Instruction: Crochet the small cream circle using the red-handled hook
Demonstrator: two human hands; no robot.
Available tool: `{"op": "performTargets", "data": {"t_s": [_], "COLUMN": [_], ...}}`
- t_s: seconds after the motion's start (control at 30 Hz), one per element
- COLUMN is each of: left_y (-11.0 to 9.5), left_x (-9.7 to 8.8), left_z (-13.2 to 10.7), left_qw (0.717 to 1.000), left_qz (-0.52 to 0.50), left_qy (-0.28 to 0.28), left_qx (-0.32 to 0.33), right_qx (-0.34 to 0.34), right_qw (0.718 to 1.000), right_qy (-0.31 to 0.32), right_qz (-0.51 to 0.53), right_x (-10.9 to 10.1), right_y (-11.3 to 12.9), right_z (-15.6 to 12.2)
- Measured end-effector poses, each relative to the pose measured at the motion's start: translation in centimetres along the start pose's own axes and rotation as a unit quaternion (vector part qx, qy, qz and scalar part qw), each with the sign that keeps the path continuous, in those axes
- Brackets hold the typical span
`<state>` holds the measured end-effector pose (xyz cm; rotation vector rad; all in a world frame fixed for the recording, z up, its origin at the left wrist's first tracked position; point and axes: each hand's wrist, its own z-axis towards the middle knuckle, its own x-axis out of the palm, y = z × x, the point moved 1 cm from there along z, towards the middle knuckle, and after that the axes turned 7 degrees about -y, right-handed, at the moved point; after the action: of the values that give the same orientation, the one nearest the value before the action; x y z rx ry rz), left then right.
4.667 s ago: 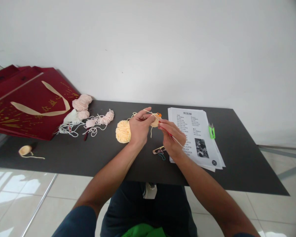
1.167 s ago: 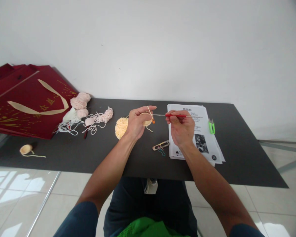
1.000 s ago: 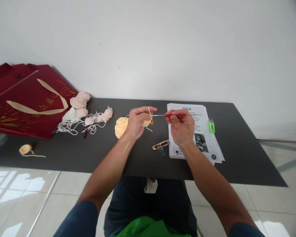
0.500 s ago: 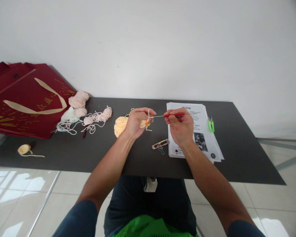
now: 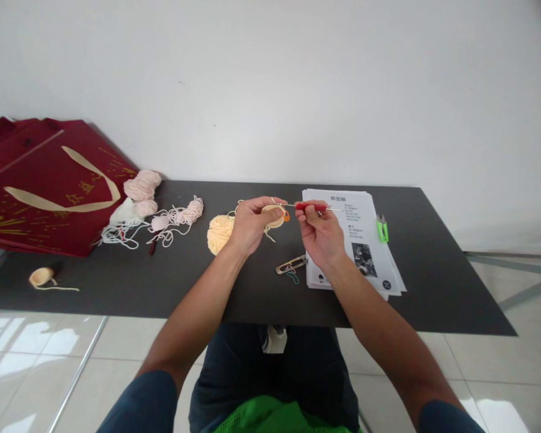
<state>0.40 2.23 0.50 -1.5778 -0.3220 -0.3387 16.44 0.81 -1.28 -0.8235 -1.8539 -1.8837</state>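
My left hand (image 5: 251, 224) is closed on a small cream crochet piece (image 5: 273, 215) with an orange stitch marker (image 5: 287, 215) hanging from it. A strand of yarn runs over my forefinger. My right hand (image 5: 319, 233) pinches a red-handled crochet hook (image 5: 313, 207), its metal tip at the piece. Both hands hover above the dark table (image 5: 433, 282). A ball of cream yarn (image 5: 219, 233) lies just left of my left hand.
A stack of printed sheets (image 5: 358, 240) lies under and right of my right hand, with green snips (image 5: 380, 228) beside it. A metal clip (image 5: 291, 265) lies near the front. Pink yarn scraps (image 5: 162, 210), red gift bags (image 5: 49, 186) and a small cream piece (image 5: 40, 276) are at the left.
My right hand has moved left, bringing the hook's tip into the crochet piece. The stitch marker has swung to the right side of the piece. My left hand stays in place.
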Motion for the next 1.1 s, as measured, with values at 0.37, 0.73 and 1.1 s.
{"op": "performTargets", "data": {"t_s": [0.37,0.73,1.1], "left_y": [0.9,1.2,1.1], "left_x": [0.8,0.9,1.2], "left_z": [-0.4,-0.7,-0.7], "left_qw": [0.997,0.997,0.99], "left_qz": [0.038,0.013,0.052], "left_qy": [-0.053,-0.035,-0.094], "left_qx": [0.048,0.074,0.089], "right_qx": [0.006,0.007,-0.083], "right_qw": [0.999,0.999,0.996], "right_qy": [-0.044,-0.042,-0.033], "right_qz": [0.006,0.001,-0.031], "right_x": [0.8,1.1,0.9], "right_y": [-0.9,-0.8,-0.2], "right_z": [-0.7,-0.9,-0.8]}}
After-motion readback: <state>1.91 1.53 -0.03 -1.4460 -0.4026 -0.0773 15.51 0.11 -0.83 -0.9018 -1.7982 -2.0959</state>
